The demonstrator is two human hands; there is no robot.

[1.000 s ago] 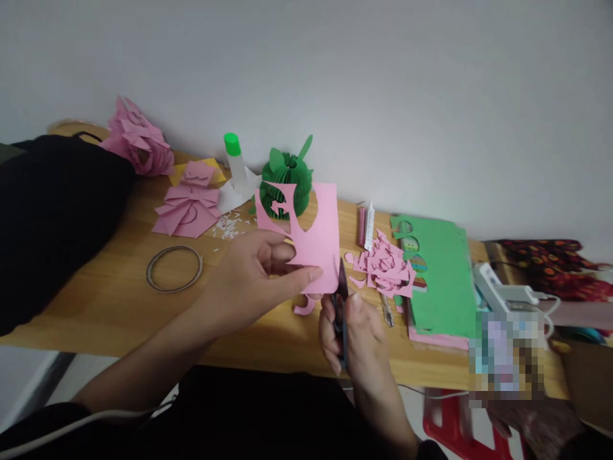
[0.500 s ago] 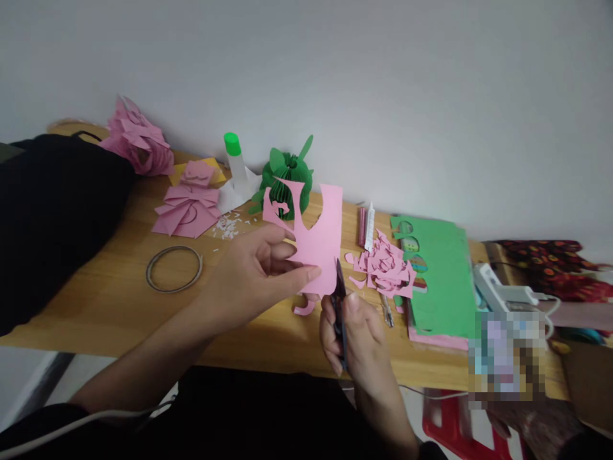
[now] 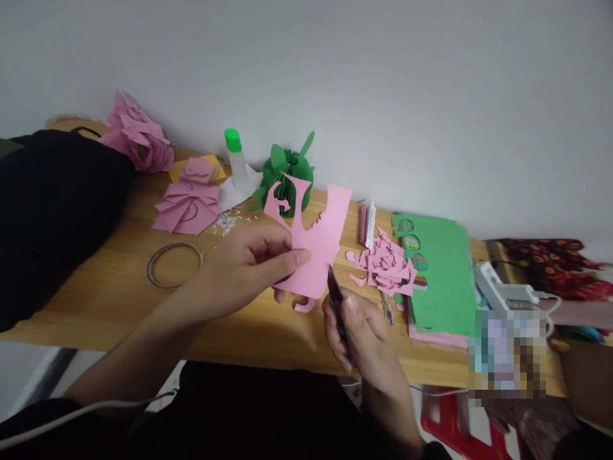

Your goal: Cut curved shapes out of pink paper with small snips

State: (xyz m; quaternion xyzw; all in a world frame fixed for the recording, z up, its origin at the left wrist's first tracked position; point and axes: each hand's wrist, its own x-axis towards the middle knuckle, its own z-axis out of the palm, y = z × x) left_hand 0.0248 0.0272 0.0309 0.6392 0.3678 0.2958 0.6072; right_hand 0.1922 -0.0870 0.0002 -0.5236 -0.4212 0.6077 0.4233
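Observation:
My left hand (image 3: 253, 265) pinches a pink paper sheet (image 3: 313, 246) with curved cut-outs and holds it upright above the wooden table (image 3: 115, 306). My right hand (image 3: 364, 332) is closed round dark scissors (image 3: 338, 303), whose blades meet the sheet's lower right edge. A small pink offcut (image 3: 304, 305) lies on the table just below the sheet.
A pile of pink scraps (image 3: 385, 265) and a stack of green and pink card (image 3: 438, 281) lie to the right. A green paper ball (image 3: 287, 176), a glue bottle (image 3: 234, 156), folded pink paper (image 3: 189, 207), a wire ring (image 3: 173, 265) and a black bag (image 3: 52, 211) sit left. A white device (image 3: 505, 294) is at the right.
The pink sheet has turned clockwise in my left hand and shifted right. The scissors have tilted and moved along its lower edge.

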